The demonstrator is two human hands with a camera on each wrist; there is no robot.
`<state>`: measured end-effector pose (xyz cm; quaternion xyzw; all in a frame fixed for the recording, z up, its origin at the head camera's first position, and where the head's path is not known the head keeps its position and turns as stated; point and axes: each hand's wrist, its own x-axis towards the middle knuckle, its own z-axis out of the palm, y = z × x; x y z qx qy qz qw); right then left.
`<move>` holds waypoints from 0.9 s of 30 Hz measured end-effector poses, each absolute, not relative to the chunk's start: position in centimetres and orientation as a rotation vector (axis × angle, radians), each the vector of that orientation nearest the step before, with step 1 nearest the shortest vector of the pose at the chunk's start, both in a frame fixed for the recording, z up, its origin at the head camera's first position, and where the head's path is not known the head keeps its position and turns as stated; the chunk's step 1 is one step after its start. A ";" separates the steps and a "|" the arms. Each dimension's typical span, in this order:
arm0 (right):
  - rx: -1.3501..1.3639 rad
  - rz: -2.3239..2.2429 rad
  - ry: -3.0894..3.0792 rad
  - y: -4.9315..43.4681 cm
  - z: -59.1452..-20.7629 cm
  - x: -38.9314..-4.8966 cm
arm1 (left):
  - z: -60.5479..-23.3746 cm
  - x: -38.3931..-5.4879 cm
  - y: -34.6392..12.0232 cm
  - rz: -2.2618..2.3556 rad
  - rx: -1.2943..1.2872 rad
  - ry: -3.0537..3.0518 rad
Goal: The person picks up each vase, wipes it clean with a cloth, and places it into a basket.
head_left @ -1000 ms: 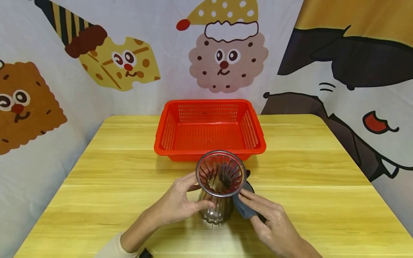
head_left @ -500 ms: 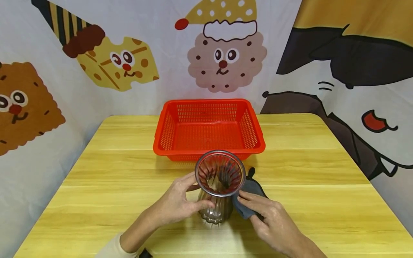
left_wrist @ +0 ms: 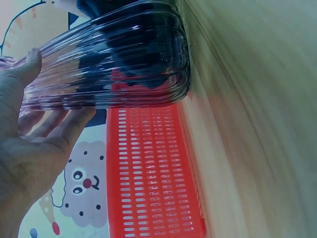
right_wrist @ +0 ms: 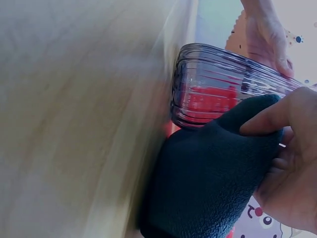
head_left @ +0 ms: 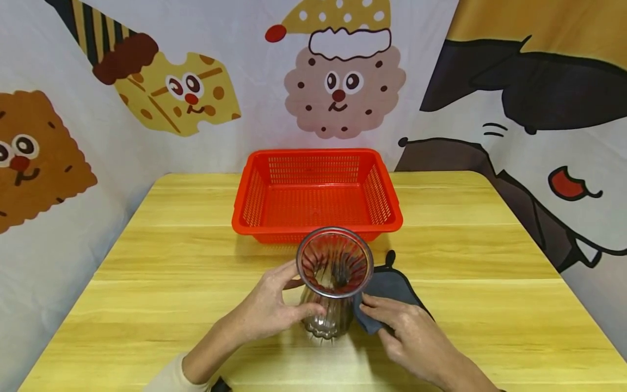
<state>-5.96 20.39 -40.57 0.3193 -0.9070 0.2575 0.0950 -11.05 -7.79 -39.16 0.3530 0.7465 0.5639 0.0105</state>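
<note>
A ribbed, smoky glass vase (head_left: pixel 329 318) with a flared rim stands upright on the table in the head view. My left hand (head_left: pixel 266 305) grips its left side, thumb across the front and fingers behind. In the left wrist view the vase (left_wrist: pixel 114 59) lies sideways across the picture, the hand round its neck. My right hand (head_left: pixel 411 335) pinches a dark grey-blue cloth (head_left: pixel 392 287) with black edging and a small hanging loop, right beside the vase. The right wrist view shows the cloth (right_wrist: pixel 198 178) between thumb and fingers, draping down along the vase.
Behind the vase a red perforated plastic basket (head_left: pixel 318 231) sits on the wooden table (head_left: pixel 176 261). A cartoon-printed curtain (head_left: pixel 264 81) hangs past the table's back edge and along both sides.
More of the cloth has come out from behind the vase, spreading to the right with its loop now plainly showing. The right hand has shifted slightly; the left hand and vase have stayed put.
</note>
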 end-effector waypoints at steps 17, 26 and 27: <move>1.058 0.817 -2.820 21.3 -40.8 -6.7 | -39.0 -10.7 -7.7 1.719 0.962 2.385; 0.780 0.996 -2.840 22.0 -40.2 -6.6 | -39.2 -10.5 -7.6 1.630 0.982 2.550; 0.714 1.020 -2.821 22.0 -39.9 -6.5 | -39.1 -10.4 -7.5 1.596 0.978 2.591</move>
